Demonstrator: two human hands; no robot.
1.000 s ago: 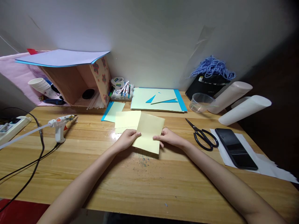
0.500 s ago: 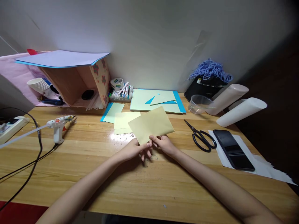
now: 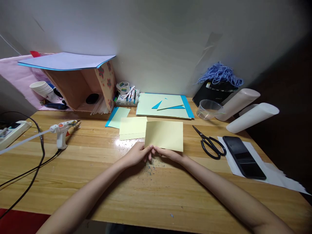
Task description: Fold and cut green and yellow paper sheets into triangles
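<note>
A pale yellow sheet of paper (image 3: 164, 135) is held up over the middle of the wooden table. My left hand (image 3: 138, 152) pinches its lower left corner, thumb on the near side. Close beside it, my right hand (image 3: 168, 152) grips the lower edge, with the fingers partly hidden under the sheet. The two thumbs almost meet. Just behind and to the left lie more pale yellow sheets (image 3: 133, 126), and past them a pale green and blue piece of paper (image 3: 119, 117). Small scraps (image 3: 152, 167) are scattered below my hands.
Black-handled scissors (image 3: 209, 143) and a phone (image 3: 243, 157) lie to the right. At left are a glue gun (image 3: 62, 130) with its cable and an open box (image 3: 106, 84). Stacked paper (image 3: 146, 107), a clear cup (image 3: 208, 109) and white rolls (image 3: 252, 117) stand along the back.
The yellow sheet has turned from slanted to nearly level and sits a little lower and farther right. My hands have shifted their hold along its lower edge.
</note>
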